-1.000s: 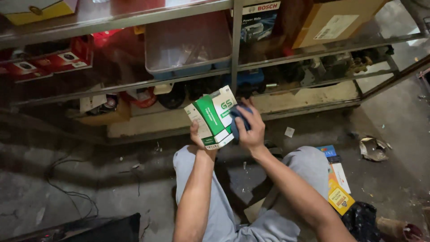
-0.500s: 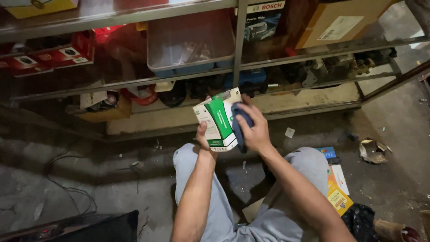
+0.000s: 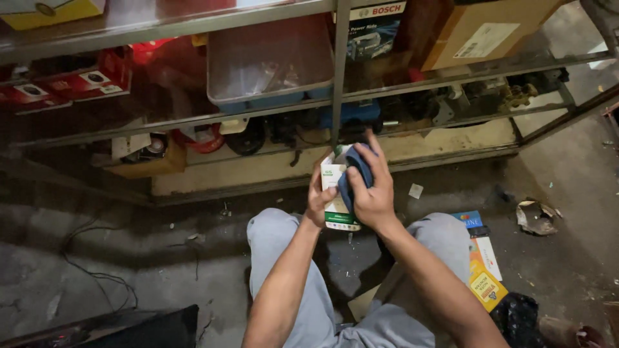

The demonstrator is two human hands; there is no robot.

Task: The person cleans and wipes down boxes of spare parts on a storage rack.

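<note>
Looking down from a head-worn camera, a seated person is holding a small white and green box (image 3: 336, 200) out over grey-trousered knees, at about the centre of the view. The left hand (image 3: 317, 201) is gripping the box from its nine o'clock side, fingers wrapped round the near edge. The right hand (image 3: 373, 192) is lying flat against the box's three o'clock face, pressing a dark blue cloth (image 3: 356, 175) onto it, so this hand is clenched lightly on the cloth, not on the box itself. The box is standing nearly upright, its long axis running from six o'clock to twelve o'clock, tipped a little toward one o'clock. Both hands are touching it; the left is carrying it, and the right is covering most of its front.

Beyond the hands, at twelve o'clock, a metal shelf rack (image 3: 340, 77) is holding a clear plastic bin (image 3: 267, 61), a brown cardboard carton (image 3: 487, 32) at one o'clock and red boxes (image 3: 77, 84) at ten o'clock. On the concrete floor (image 3: 129, 245), flat colourful packets (image 3: 483, 264) are lying beside the right knee at four o'clock, a crumpled scrap (image 3: 536, 216) at three o'clock, and a thin black cable (image 3: 97, 270) at eight o'clock.
</note>
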